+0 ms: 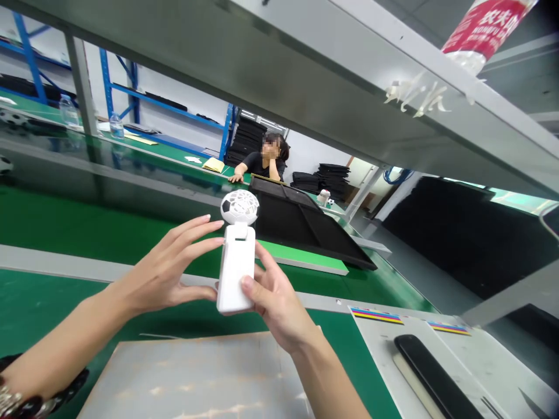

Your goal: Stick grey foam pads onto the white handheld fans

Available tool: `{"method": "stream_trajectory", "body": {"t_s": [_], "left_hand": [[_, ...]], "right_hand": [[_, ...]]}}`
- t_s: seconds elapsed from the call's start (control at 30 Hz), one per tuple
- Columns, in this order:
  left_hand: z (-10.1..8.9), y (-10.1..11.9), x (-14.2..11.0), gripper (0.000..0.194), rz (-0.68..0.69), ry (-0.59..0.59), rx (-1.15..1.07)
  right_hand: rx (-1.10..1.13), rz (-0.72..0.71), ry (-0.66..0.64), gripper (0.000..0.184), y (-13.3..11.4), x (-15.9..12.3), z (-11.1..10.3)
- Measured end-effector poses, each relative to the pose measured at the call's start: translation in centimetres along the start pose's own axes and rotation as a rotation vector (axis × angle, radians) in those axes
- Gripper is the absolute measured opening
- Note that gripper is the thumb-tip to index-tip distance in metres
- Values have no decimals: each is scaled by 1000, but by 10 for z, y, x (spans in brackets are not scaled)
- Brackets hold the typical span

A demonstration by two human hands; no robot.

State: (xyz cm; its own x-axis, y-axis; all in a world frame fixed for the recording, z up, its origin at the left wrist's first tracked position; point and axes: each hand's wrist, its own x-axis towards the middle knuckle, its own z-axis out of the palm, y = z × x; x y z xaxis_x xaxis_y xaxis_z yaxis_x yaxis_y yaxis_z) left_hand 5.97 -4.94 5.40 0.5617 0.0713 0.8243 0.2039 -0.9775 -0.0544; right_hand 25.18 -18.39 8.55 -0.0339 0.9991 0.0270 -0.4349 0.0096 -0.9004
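My right hand (pixel 279 302) grips a white handheld fan (pixel 236 270), its thumb across the front of the body and its fingers around the right side. The fan stands nearly upright, with a round, football-patterned grille (pixel 240 208) on top. On its left is my left hand (pixel 170 267), fingers stretched out and apart. Its fingertips come close to the fan's left edge, and its thumb reaches the lower left side; I cannot tell whether it touches. Below both hands lies a greyish flat sheet (pixel 196 378) on the green bench (pixel 35 308).
A black-topped long object (pixel 432 372) lies on printed white sheets (pixel 375 337) at right. Beyond are a green-topped strip (pixel 305 258) and a large black tray (pixel 305 224). A shelf (pixel 262 70) hangs overhead, holding a red-labelled bottle (pixel 489 29). Another person (pixel 266 163) sits opposite.
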Motion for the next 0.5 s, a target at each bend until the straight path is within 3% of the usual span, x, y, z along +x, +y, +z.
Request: {"method": "stream_trajectory", "body": {"t_s": [0.07, 0.13, 0.27, 0.33, 0.5], "left_hand": [[5, -6, -7, 55, -104, -6, -16], [11, -12, -14, 40, -270, -52, -75], [25, -30, -36, 46, -715, -223, -219], [31, -41, -50, 49, -860, -248, -222], [40, -61, -80, 43, -1074, -261, -160]], "right_hand": [[12, 10, 58, 85, 5, 4, -8], [25, 40, 124, 61, 11, 8, -20], [53, 96, 275, 21, 19, 19, -49], [80, 91, 353, 17, 17, 29, -61], [108, 128, 473, 22, 6, 58, -83]]}}
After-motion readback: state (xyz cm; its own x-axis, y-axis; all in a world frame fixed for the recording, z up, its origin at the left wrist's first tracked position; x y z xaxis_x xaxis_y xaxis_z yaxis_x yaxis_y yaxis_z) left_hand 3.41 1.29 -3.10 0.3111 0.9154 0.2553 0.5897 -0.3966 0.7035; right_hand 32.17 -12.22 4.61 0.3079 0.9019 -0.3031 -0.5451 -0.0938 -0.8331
